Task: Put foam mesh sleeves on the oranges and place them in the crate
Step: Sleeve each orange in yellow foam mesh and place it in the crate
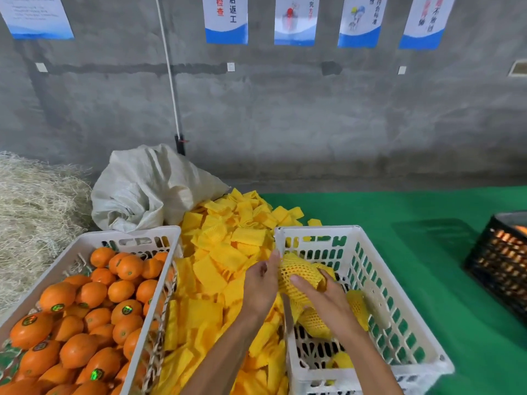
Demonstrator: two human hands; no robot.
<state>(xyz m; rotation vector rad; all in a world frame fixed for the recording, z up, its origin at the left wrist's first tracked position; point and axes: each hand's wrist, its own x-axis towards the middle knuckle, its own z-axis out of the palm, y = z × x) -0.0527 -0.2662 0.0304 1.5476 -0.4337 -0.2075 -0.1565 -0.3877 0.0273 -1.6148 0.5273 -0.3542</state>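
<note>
Both hands hold one orange wrapped in a yellow foam mesh sleeve [296, 273] above the left rim of the white crate [399, 295] on the right. My left hand [261, 283] grips its left side. My right hand [322, 295] grips it from the front, thumb on top. Inside that crate lie sleeved oranges [358, 307]. A second white crate [94, 240] at the left is full of bare oranges [85, 317]. Between the crates is a heap of yellow foam sleeves [225, 246].
A white woven sack [148, 192] lies behind the sleeve heap, and straw [34, 212] is piled at the far left. A black crate [502, 263] of oranges stands at the right edge on the green table cover [399, 212]. A concrete wall with posters rises behind.
</note>
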